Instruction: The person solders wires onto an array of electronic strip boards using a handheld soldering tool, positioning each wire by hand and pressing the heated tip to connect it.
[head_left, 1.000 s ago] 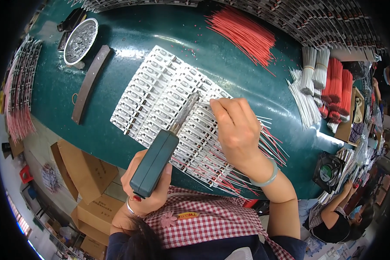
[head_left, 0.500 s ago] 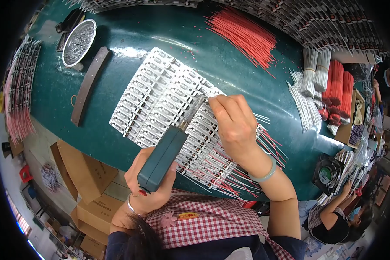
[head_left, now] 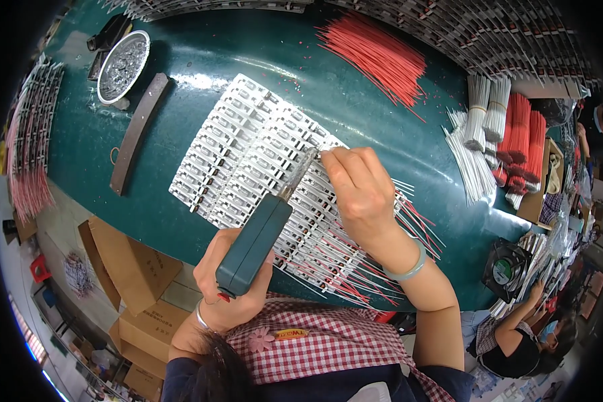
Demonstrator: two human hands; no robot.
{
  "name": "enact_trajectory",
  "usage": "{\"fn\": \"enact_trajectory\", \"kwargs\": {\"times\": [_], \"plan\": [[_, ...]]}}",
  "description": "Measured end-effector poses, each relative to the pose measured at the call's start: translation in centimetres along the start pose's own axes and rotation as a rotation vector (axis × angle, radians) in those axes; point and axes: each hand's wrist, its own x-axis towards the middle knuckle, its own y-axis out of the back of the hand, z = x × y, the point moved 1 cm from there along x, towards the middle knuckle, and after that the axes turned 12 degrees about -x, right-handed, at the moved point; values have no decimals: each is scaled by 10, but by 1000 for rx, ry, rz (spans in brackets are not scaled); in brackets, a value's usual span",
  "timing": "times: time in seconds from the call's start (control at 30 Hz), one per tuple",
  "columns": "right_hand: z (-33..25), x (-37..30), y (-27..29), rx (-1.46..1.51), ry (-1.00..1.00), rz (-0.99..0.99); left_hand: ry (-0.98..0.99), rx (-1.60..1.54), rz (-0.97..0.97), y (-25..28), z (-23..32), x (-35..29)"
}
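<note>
My left hand (head_left: pixel 229 285) is wrapped round a dark green soldering gun (head_left: pixel 253 244). Its metal tip slants up over a panel of white plastic housings (head_left: pixel 238 134) set in rows, ending just beside my right fingertips. With thumb and fingers pinched, my right hand (head_left: pixel 363 187) bears on the panel's upper right edge; whatever is between the fingertips is too small to make out. Red and white wires (head_left: pixel 355 271) run out from the panel's lower right rows, partly under my right forearm.
Loose red wires (head_left: pixel 375 57) lie on the green table (head_left: pixel 201 50). At far left are a round metal bowl (head_left: pixel 123 67) and a curved brown strip (head_left: pixel 139 134). Bundled white wires (head_left: pixel 477 110), red bundles (head_left: pixel 522 137) and a fan (head_left: pixel 506 269) stand right, near another person (head_left: pixel 516 342).
The soldering gun's body has shifted very slightly to the right in my left hand. My right hand stays at almost the same spot on the panel, still pinched.
</note>
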Motion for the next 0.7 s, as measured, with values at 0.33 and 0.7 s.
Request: {"fn": "enact_trajectory", "kwargs": {"times": [0.33,0.7], "plan": [[2,-1,-2,-23,56,3,2,6,-6,1,6,5],[0,0,-2,-44,41,4,-45,63,15,7,4,-1]]}}
